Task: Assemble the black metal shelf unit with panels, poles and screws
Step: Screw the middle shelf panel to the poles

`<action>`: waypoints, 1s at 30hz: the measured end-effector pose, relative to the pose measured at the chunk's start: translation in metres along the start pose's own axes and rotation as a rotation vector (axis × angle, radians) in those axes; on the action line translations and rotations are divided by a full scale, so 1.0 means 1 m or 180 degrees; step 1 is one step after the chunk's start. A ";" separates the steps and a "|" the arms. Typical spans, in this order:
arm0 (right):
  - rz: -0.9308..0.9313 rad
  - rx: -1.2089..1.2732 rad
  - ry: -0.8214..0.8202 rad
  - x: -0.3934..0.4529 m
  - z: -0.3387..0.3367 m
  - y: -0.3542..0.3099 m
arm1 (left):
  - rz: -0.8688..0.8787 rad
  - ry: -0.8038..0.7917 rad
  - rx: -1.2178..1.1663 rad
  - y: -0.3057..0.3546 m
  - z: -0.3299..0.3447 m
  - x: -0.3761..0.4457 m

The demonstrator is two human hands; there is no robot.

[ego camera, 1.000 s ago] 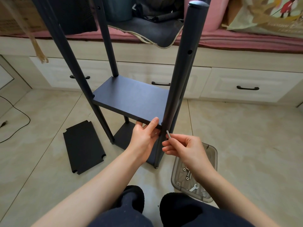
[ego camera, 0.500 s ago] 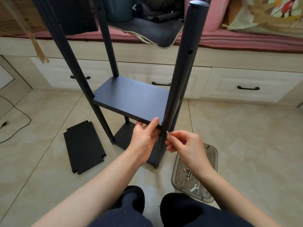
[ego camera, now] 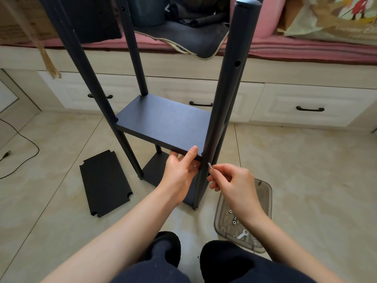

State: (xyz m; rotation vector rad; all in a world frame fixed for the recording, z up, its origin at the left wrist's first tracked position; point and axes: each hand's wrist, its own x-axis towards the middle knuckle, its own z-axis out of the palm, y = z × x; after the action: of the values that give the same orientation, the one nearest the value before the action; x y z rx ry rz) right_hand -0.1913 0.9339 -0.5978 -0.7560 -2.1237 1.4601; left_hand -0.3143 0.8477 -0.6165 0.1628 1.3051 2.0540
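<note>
The shelf unit [ego camera: 163, 123] stands on the floor at centre, four poles upright. Its middle panel [ego camera: 165, 121] lies level, near corner against the front pole [ego camera: 222, 111]. A spare panel [ego camera: 105, 181] lies flat at 9 o'clock. The left hand [ego camera: 180, 170] clamps the panel's near edge, thumb on top. The right hand [ego camera: 232, 180] pinches a screw [ego camera: 209, 166], its long axis aimed toward 11 o'clock, tip just beside the pole. The right hand is nearer.

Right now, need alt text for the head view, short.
A person's right hand holds a small screw against the near pole of a black shelf unit, while the left hand grips the middle panel. A spare panel and parts tray lie on the tiled floor.
</note>
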 end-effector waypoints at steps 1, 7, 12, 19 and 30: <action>-0.0030 -0.0023 0.0002 -0.001 0.000 -0.001 | -0.0005 0.0023 0.0019 0.000 0.000 0.000; -0.0184 -0.0191 -0.0020 -0.002 0.002 -0.007 | -0.0041 0.0108 -0.0027 0.000 0.001 0.001; -0.0222 -0.0315 0.0016 -0.002 0.001 -0.007 | -0.0055 0.0109 -0.0055 -0.001 0.000 0.001; -0.0849 -0.0951 0.0214 -0.005 0.004 -0.006 | -0.0028 0.0083 -0.0047 -0.001 0.001 0.001; -0.0178 -0.0298 0.0081 0.004 0.002 -0.006 | -0.0007 0.0028 -0.0133 0.000 0.001 -0.001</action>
State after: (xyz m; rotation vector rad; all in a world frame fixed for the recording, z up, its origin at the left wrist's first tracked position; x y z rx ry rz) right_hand -0.1968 0.9336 -0.5930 -0.7387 -2.1889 1.3234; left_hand -0.3133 0.8480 -0.6164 0.1338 1.2660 2.0808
